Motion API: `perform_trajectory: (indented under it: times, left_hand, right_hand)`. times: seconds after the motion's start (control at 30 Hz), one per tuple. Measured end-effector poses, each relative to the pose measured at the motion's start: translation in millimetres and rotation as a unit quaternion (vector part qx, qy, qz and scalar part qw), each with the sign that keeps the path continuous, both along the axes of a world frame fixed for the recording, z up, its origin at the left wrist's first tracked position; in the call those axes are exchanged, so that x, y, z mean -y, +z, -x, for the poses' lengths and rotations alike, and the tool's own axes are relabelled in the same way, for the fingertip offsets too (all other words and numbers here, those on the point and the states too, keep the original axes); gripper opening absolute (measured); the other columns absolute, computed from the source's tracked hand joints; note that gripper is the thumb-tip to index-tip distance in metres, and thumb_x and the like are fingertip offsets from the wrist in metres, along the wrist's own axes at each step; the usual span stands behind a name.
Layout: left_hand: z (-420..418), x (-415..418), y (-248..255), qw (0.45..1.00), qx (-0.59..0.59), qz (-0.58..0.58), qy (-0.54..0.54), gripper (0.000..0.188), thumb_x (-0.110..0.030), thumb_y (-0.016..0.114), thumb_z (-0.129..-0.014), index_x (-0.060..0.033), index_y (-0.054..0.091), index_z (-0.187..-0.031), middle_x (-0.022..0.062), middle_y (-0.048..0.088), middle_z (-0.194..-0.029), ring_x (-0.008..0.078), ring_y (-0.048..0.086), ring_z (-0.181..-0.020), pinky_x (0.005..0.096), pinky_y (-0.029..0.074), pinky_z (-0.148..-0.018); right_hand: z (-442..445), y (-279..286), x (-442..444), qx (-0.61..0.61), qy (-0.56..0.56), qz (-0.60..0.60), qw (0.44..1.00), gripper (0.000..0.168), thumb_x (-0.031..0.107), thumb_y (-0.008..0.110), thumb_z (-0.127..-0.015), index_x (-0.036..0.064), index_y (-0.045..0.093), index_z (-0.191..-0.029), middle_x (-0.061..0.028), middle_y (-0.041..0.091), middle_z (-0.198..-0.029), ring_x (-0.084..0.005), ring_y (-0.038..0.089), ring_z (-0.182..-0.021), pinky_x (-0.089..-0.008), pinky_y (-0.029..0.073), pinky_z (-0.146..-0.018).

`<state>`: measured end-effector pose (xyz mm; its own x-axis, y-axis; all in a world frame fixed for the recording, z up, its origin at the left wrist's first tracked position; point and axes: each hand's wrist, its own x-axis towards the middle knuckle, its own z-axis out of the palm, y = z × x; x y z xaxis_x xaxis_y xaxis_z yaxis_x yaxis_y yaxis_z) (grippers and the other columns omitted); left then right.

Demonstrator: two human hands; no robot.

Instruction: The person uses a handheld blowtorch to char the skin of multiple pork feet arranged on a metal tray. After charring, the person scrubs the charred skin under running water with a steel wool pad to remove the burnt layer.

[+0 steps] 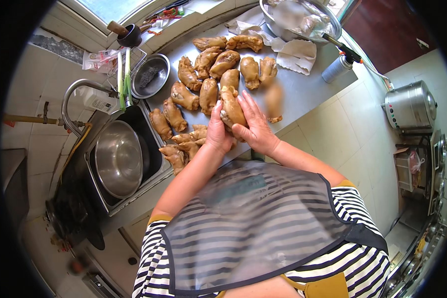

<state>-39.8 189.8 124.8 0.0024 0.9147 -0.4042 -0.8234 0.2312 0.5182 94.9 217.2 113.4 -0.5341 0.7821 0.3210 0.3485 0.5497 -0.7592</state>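
Observation:
Between my two palms I hold a browned pig's trotter (232, 108), its length pointing away from me. My left hand (219, 131) presses on its left side near the bottom. My right hand (260, 128) lies along the right side, fingers stretched and thumb bent across the near end. Several more trotters lie on the steel counter (298, 95) around my hands, among them one trotter (208, 96) just left of the held piece. A pile of split trotter pieces (188, 143) sits beside my left wrist, partly hidden by it.
A sink holding a steel basin (119, 159) is at left, below a curved faucet (72, 95). Behind it stands a bowl with a scouring pad (149, 77). At upper right are a large bowl (273, 28), a cloth (298, 56) and a torch on a gas canister (335, 69) near the counter's edge.

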Motion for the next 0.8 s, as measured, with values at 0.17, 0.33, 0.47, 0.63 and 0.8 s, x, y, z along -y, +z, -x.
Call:
perform_trajectory:
  times: [0.17,0.33,0.47,0.63,0.8]
  left_hand:
    - [-11.5,6.4,-0.5,0.997,-0.072,-0.006,-0.012,0.056,-0.046,0.049,-0.089,-0.0095,0.046,-0.131,0.0072,0.054,-0.126,0.0234,0.051,-0.115,0.0376,0.038,-0.101]
    - [-16.0,8.0,1.2,0.998,-0.056,-0.005,-0.032,0.053,-0.043,0.053,-0.088,-0.0091,0.049,-0.127,0.0077,0.057,-0.122,0.0222,0.054,-0.112,0.0373,0.042,-0.097]
    - [-19.2,9.2,-8.4,0.997,-0.051,0.055,-0.036,0.05,-0.042,0.054,-0.087,-0.0093,0.052,-0.125,0.0088,0.058,-0.121,0.0229,0.055,-0.11,0.0377,0.044,-0.094]
    - [-11.3,6.3,-27.8,0.993,-0.072,0.09,-0.037,0.05,-0.042,0.059,-0.088,-0.0068,0.051,-0.124,0.009,0.058,-0.118,0.0205,0.057,-0.104,0.0348,0.046,-0.09]
    - [-14.1,-1.9,-48.4,0.934,-0.327,0.114,-0.089,0.088,-0.035,0.072,-0.078,-0.0015,0.022,-0.142,0.0184,0.046,-0.13,0.0255,0.051,-0.113,0.0347,0.043,-0.093]
  right_hand:
    - [15.1,3.0,-18.1,-0.109,0.013,0.127,0.986,0.069,0.046,0.047,-0.094,0.004,0.026,-0.144,-0.0237,0.022,-0.148,-0.0362,0.024,-0.137,-0.0388,0.019,-0.112]
    - [19.2,-2.2,-34.5,-0.256,-0.019,0.306,0.917,0.061,0.035,0.047,-0.097,0.002,0.025,-0.144,-0.0215,0.029,-0.144,-0.0299,0.026,-0.136,-0.0351,0.02,-0.112]
    - [6.2,-26.4,-24.0,-0.206,-0.013,0.257,0.944,0.061,0.036,0.045,-0.097,0.001,0.026,-0.143,-0.0212,0.029,-0.144,-0.0306,0.028,-0.135,-0.0358,0.021,-0.111]
    - [-23.8,-39.8,-1.3,-0.067,0.013,0.193,0.979,0.057,0.036,0.046,-0.096,0.005,0.033,-0.142,-0.022,0.03,-0.144,-0.0329,0.029,-0.135,-0.0372,0.022,-0.111]
    - [-52.7,-35.9,-9.6,-0.203,-0.054,0.208,0.955,0.055,0.027,0.061,-0.088,0.005,0.041,-0.135,-0.0166,0.046,-0.131,-0.0299,0.04,-0.124,-0.0398,0.034,-0.102]
